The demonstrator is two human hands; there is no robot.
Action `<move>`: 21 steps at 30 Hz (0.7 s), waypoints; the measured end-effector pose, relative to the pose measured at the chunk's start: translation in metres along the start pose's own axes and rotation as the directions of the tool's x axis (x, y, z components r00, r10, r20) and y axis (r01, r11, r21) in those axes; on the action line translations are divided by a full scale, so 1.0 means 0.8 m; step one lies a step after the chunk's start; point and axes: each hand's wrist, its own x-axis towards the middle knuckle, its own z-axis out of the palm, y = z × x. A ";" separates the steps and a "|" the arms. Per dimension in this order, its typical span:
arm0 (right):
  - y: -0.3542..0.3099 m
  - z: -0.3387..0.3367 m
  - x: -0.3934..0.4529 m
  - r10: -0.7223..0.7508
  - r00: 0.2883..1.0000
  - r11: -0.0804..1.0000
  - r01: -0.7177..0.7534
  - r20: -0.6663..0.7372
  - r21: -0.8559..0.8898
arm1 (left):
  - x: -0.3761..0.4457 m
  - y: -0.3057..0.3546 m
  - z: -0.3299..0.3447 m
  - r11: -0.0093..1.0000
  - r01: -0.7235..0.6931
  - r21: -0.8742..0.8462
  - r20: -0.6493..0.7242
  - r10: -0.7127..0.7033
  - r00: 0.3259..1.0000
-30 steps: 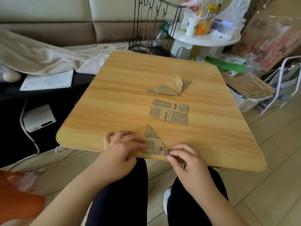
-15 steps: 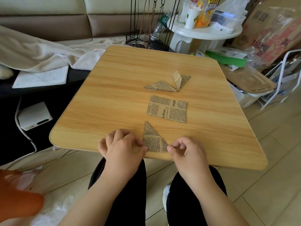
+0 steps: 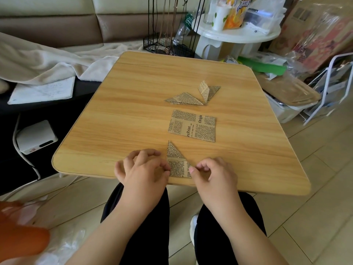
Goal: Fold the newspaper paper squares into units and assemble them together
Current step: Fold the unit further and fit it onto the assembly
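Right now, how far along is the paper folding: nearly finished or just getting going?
Roughly midway, I'd judge. Two folded units already lie tip to tip at the far side of the table, though whether they interlock is unclear. The left hand and right hand pinch a half-folded triangle at the near edge. One flat square still waits unfolded, and joining remains.

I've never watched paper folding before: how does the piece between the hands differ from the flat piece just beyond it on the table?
The folded triangle tapers to a point, while the flat sheet is a four-cornered rectangle. The triangle lies at the table's near edge with the left hand and right hand at its sides; the sheet lies untouched mid-table. Both are tan newspaper print.
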 end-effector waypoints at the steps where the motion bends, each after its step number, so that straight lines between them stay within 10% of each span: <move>1: -0.002 0.002 0.000 0.014 1.000 1.000 -0.014 0.000 -0.019 | 0.000 -0.002 0.003 0.998 -0.066 -0.013 -0.010 0.066 0.998; 11: -0.001 0.009 -0.003 0.041 0.997 0.993 -0.047 -0.059 -0.105 | -0.008 -0.011 0.009 0.913 -0.383 0.140 0.017 0.385 0.923; 21: 0.004 0.020 -0.010 0.041 0.991 0.990 -0.057 -0.127 -0.127 | -0.013 -0.004 0.017 0.955 -0.271 0.121 -0.035 0.277 0.960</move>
